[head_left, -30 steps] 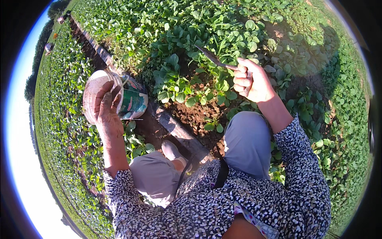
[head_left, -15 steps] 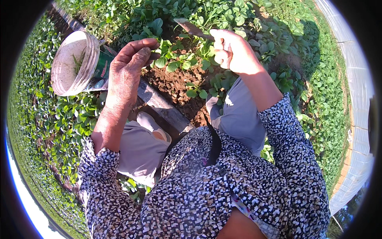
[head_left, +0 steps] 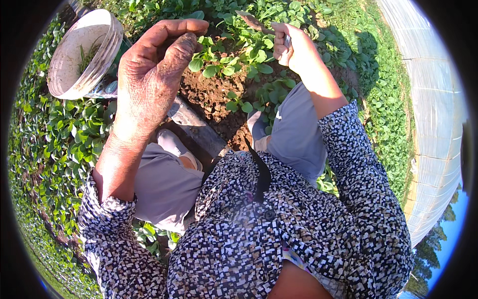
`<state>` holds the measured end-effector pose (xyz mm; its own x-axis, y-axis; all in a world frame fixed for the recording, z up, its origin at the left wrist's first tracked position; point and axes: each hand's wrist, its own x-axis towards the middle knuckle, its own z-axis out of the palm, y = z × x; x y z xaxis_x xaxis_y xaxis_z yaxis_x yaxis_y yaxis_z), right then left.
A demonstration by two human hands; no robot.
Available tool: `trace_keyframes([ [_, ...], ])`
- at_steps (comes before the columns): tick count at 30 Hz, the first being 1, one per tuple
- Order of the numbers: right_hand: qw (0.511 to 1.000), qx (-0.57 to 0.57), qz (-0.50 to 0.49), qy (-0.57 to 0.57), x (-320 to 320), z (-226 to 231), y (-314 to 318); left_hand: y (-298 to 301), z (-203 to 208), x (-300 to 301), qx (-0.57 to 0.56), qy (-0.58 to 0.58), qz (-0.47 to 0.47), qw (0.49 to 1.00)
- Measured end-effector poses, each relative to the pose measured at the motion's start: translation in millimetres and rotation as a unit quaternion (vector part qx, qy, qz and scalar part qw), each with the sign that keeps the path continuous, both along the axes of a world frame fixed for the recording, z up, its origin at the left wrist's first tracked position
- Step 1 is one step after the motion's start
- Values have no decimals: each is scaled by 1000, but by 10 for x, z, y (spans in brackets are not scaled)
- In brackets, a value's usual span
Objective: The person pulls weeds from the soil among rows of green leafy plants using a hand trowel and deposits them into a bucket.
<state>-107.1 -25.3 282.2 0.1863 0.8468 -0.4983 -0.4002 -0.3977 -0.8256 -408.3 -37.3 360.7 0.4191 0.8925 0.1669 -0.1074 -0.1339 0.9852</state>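
Plainly, tool [head_left: 254, 22] aimed leftward

Head view: the right hand [head_left: 295, 49] grips it, long axis slanting up-left from the fingers. The left hand [head_left: 147, 82] curls, contents unclear; a leafy plant [head_left: 210, 71] shows between them, nearer the left fingertips.

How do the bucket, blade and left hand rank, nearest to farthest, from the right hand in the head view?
1. Blade: gripped in the right hand.
2. Left hand: across to the left.
3. Bucket: farther left, beyond that hand.
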Motion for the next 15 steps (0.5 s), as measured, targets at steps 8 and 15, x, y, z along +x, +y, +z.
trace_keyframes([
  [8,994,40,73,-78,-406,4,189,-247,-50,-139,58,25,-18,998],
  [15,966,149,125,-172,-992,518,265,-297,-31,10,112,-25,-28,993],
])
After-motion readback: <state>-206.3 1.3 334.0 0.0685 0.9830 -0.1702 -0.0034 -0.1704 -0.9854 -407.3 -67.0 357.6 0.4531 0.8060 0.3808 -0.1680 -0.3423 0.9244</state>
